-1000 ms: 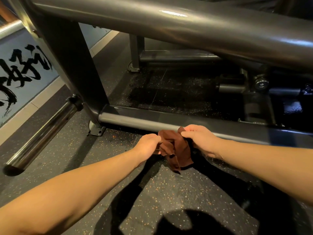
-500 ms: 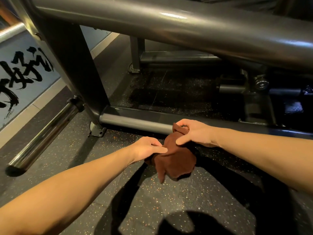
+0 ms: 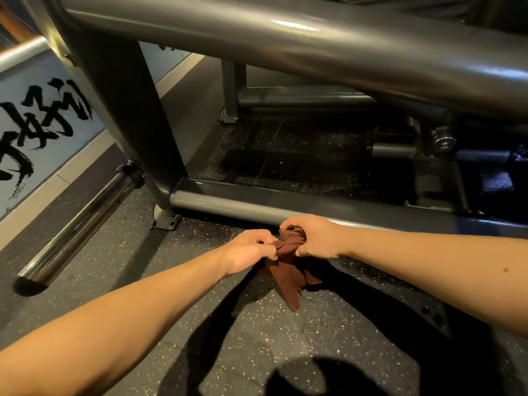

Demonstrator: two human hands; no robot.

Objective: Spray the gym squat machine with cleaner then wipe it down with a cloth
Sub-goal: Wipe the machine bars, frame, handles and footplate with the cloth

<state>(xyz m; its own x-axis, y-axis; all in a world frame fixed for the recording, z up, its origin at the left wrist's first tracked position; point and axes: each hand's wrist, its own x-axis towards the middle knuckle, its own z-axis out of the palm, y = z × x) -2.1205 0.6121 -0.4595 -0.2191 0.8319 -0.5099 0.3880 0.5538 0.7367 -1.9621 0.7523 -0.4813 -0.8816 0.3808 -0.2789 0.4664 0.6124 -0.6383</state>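
Observation:
The squat machine is a dark grey steel frame; its low base rail point(image 3: 228, 208) runs across the floor and a thick slanted beam point(image 3: 314, 44) crosses overhead. Just in front of the base rail, a brown cloth point(image 3: 288, 272) is bunched up between both hands, with its loose end hanging down toward the floor. My left hand point(image 3: 251, 250) pinches the cloth's left side. My right hand point(image 3: 311, 238) grips its upper right part, close to the rail. No spray bottle is in view.
A chrome weight peg point(image 3: 74, 232) sticks out low on the left from the upright post point(image 3: 137, 124). The speckled rubber floor point(image 3: 257, 332) lies under my arms. A wall with black brush lettering point(image 3: 43, 121) stands at the left. Dark machine parts and a bolt point(image 3: 443, 141) sit at the right.
The cloth was spread wider half a second ago; both hands have drawn closer and gathered it into a tighter bunch, and the right hand has curled round its top.

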